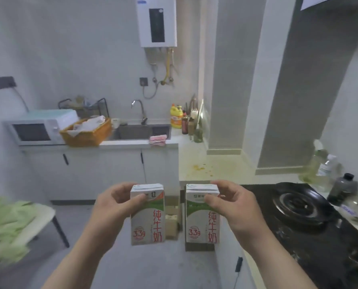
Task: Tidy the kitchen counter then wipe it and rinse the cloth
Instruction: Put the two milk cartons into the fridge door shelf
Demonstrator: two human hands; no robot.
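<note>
Mid-air, left hand (113, 205) and right hand (234, 207) pinch cartons (145, 224) (199, 224).

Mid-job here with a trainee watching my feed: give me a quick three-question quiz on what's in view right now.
1. True or false: the left hand grips the left milk carton.
2. Where does the pink cloth lie? A in the basket; B on the stove; C by the sink.
3. What does the right hand grip?
Key: 1 true; 2 C; 3 the right milk carton.
</note>
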